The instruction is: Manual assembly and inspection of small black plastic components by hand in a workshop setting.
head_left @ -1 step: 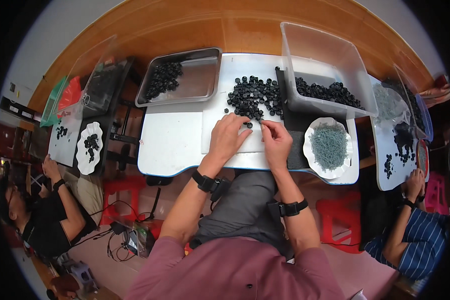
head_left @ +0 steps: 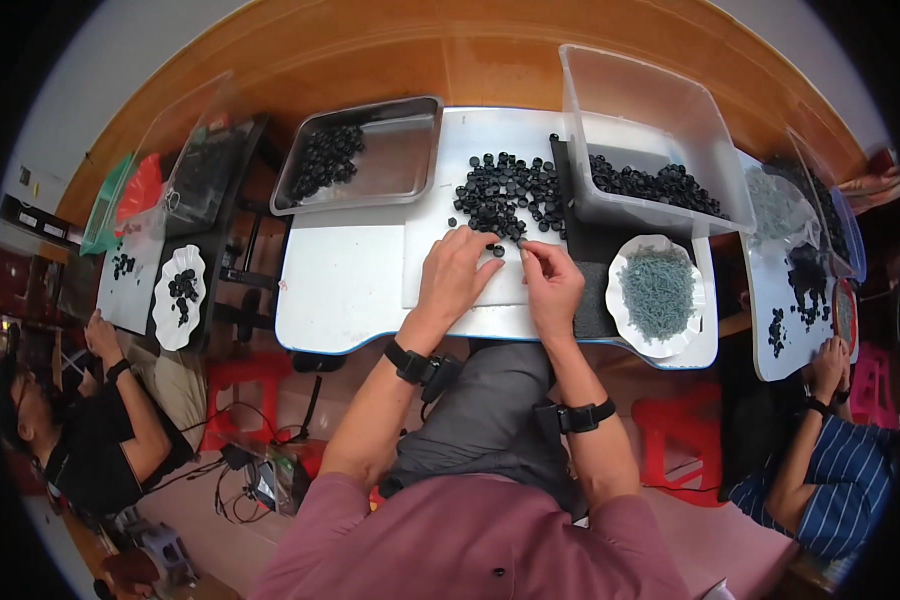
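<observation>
My left hand (head_left: 457,270) reaches in from the lower left over the white table. Its thumb and index finger close around a small round black cap (head_left: 498,251). Just to the right, my right hand (head_left: 552,285) has its thumb and index finger pinched together near that cap; whatever lies between these fingertips is too small to make out. Beyond both hands spreads a loose pile of black caps (head_left: 505,190). A white scalloped dish (head_left: 625,325) full of thin grey-green pieces (head_left: 660,290), perhaps pins or screws, stands right of my right hand.
At the back left is a metal tray (head_left: 395,175) partly filled with black caps. A clear plastic bin (head_left: 660,105) with more caps stands back right on a dark mat (head_left: 595,300). People sit at tables on both sides; red stools (head_left: 675,430) flank me.
</observation>
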A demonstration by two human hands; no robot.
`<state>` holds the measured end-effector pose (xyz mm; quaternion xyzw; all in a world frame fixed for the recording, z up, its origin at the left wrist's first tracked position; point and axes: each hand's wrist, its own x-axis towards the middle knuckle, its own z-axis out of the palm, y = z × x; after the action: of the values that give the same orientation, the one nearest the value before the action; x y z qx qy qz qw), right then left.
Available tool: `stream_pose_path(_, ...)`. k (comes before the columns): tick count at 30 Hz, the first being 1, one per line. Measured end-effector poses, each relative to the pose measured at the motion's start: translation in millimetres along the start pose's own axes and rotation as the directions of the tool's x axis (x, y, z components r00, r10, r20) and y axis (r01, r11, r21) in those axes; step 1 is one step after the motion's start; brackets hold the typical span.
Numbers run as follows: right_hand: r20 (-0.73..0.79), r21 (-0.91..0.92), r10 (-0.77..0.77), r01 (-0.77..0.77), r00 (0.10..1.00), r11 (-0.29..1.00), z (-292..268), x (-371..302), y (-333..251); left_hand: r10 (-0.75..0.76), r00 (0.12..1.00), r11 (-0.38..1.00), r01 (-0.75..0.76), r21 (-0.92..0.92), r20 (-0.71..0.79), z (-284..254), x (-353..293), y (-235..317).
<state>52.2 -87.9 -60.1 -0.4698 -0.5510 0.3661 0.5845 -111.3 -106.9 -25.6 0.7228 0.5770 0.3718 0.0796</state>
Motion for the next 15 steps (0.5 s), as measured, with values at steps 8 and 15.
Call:
stream_pose_path(8, 0.020, 0.002, 0.025, -0.025, 0.999, 1.000, -1, 0, -3, -0.083, 0.996, 0.997, 0.083, -0.010, 0.043, -4, 2, -14)
stream_pose_path(15, 0.038, -0.006, 0.023, -0.023, 0.999, 1.000, -1, 0, -5, -0.103, 0.993, 0.994, 0.105, -0.032, 0.050, -1, 0, -13)
